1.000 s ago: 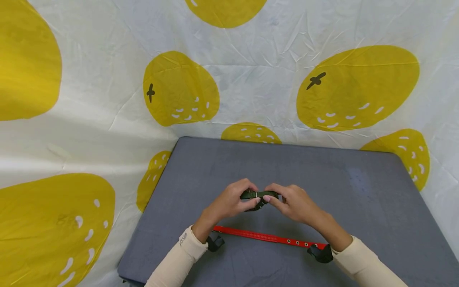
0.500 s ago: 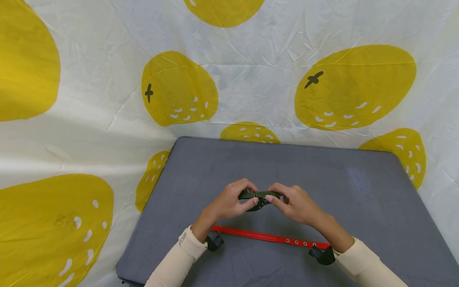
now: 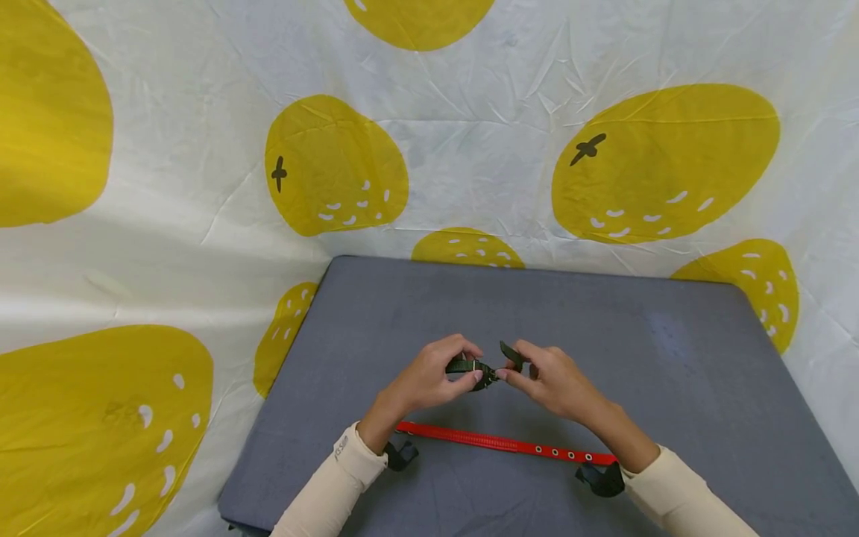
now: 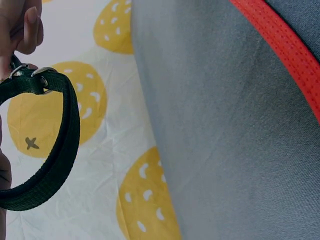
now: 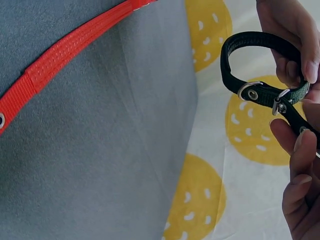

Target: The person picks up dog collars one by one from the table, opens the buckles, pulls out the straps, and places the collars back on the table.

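Both hands hold a dark green collar [image 3: 463, 366] above the grey table. Its strap is bent into a loop in the right wrist view, with a metal buckle [image 5: 280, 102], a D-ring [image 5: 248, 91] and eyelets. My left hand [image 3: 444, 374] grips the loop at the left, thumb in front. My right hand [image 3: 552, 379] pinches the strap's end part beyond the buckle, and the strap tip [image 3: 511, 353] sticks up by its fingers. Below the hands, a red collar [image 3: 479, 439] with eyelets lies stretched out on the table, its ends partly hidden by my wrists.
The grey padded table [image 3: 557, 313] reaches back to a white cloth [image 3: 476, 164] printed with yellow fruit, which also hangs along the left. Black straps [image 3: 600, 477] are at both wrists, close to the red collar.
The green strap's end ran flat between my two hands before. Now its tip stands up at my right hand, swung away from the loop. The left hand and red collar stay put.
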Tool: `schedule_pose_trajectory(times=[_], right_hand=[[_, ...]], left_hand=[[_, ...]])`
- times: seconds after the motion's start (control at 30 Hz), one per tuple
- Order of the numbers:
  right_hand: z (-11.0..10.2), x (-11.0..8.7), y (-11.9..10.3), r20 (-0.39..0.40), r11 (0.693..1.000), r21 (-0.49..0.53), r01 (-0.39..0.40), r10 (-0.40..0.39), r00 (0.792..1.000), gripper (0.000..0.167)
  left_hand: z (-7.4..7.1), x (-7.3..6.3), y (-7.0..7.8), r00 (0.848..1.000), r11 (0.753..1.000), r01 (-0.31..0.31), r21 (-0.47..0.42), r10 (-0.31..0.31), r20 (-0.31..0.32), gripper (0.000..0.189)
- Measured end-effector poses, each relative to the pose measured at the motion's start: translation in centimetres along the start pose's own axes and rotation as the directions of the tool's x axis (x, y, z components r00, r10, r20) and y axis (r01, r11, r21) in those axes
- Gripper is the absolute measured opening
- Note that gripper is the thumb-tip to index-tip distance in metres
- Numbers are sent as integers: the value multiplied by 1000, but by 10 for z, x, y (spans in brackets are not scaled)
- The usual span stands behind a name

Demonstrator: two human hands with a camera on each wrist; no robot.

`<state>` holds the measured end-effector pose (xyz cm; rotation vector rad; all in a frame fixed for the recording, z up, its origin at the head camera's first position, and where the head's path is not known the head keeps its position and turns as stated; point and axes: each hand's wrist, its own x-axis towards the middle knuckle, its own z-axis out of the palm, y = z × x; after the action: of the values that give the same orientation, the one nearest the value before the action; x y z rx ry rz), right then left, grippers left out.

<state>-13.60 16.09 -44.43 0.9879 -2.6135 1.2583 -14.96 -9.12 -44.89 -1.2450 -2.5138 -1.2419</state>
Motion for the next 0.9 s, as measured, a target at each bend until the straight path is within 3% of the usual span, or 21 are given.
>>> schedule_pose_trajectory(times=[0.2, 0.37, 0.5, 0.7, 0.83, 0.9], right_hand=[[3, -1, 4, 11, 982, 149, -114, 114, 993, 15], [6, -4, 10, 95, 917, 298, -265, 248, 964, 7], [9, -5, 12, 172, 860, 359, -364, 322, 931, 14], [11, -7, 11, 198, 833, 405, -377, 323, 925, 17], [13, -8, 9, 181, 824, 408, -392, 348, 920, 17], [15, -8, 7, 157, 838, 391, -382, 348, 924, 17]], left_hand=[[0, -1, 0, 1000, 1000, -21, 10, 21, 4, 16], [1, -1, -1, 999, 999, -39, 14, 39, 5, 16], [1, -1, -1, 998, 997, -69, 20, 69, -2, 15], [2, -1, -3, 997, 997, -71, 40, 71, 2, 13], [3, 0, -2, 997, 990, -68, 123, 64, 36, 13], [4, 1, -1, 996, 981, -80, 178, 70, 64, 12]])
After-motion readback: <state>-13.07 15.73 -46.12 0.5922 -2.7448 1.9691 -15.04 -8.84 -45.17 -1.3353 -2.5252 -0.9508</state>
